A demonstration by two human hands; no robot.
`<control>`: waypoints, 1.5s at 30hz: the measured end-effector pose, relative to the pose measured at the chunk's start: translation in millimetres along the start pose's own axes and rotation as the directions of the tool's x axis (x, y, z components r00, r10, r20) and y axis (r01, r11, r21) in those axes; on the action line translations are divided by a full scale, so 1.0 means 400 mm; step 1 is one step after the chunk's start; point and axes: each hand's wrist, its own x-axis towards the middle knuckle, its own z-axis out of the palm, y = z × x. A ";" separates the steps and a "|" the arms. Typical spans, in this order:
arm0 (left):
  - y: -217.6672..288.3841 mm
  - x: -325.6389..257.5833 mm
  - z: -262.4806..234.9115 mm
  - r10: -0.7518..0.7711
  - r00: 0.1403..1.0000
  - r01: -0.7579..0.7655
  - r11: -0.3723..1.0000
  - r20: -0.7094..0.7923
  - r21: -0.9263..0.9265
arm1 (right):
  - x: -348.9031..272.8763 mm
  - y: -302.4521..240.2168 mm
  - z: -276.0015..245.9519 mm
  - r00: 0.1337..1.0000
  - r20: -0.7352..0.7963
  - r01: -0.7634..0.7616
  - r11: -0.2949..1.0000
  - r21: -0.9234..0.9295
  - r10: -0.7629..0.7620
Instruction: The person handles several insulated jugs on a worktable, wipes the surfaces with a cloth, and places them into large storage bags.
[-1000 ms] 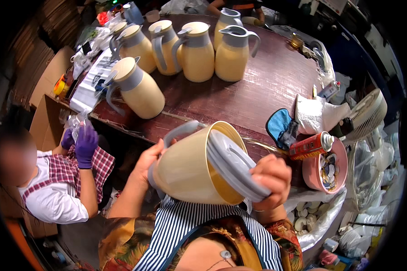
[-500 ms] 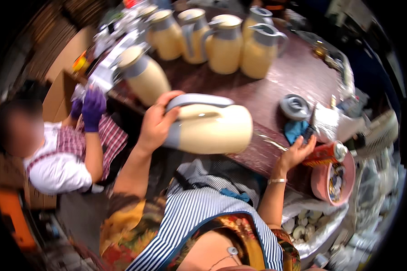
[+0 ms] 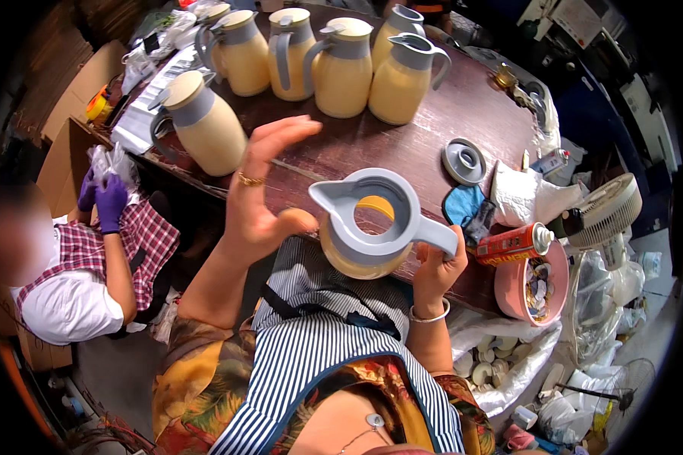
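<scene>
In the head view, the right grip (image 3: pixel 438 265) is closed around the handle of a cream jug (image 3: pixel 407 212) with a grey collar. The jug is held at the near edge of the dark red table (image 3: pixel 470 114), spout to the left and handle to the right, its top uncovered so that the yellowish inner wall shows. The left grip (image 3: pixel 259 182) is released, fingers spread and curved, its thumb just beside the jug's left side; whether they touch, I cannot tell.

On the right of the table lies a round grey part (image 3: pixel 464 161) with raised rings, and on its near side a blue cloth (image 3: pixel 461 205). Nearer still, a red can (image 3: pixel 512 244) lies at the rim of a pink basin (image 3: pixel 506 284) of small pieces. A white fan (image 3: pixel 613 208) stands farther right.

At the far left, 4 lidded jugs (image 3: pixel 343 80) stand grouped, 1 partly hidden; right of them are 2 lidless jugs (image 3: pixel 396 95). Another lidded jug (image 3: pixel 211 133) stands nearer, on the left. At the left, a co-worker's purple gloves (image 3: pixel 112 203) hold a clear bag (image 3: pixel 114 163).
</scene>
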 end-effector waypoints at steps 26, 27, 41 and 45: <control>-0.031 -0.278 0.063 -0.623 0.568 0.624 -0.100 0.538 -0.775 | 0.001 0.130 0.007 0.713 0.075 -0.401 0.317 0.860 0.697; -0.005 -0.266 0.077 -0.594 0.628 0.595 -0.050 0.503 -0.802 | -0.004 0.140 0.018 0.707 0.086 -0.391 0.287 0.874 0.702; 0.006 -0.269 0.026 -0.804 0.556 0.271 -0.064 0.210 -0.960 | -0.019 0.075 0.083 0.875 0.061 -0.474 0.826 0.304 0.480; -0.016 -0.281 0.012 -0.800 0.554 0.259 -0.098 0.231 -0.961 | -0.038 0.024 0.136 0.966 0.062 -0.254 0.967 0.018 0.252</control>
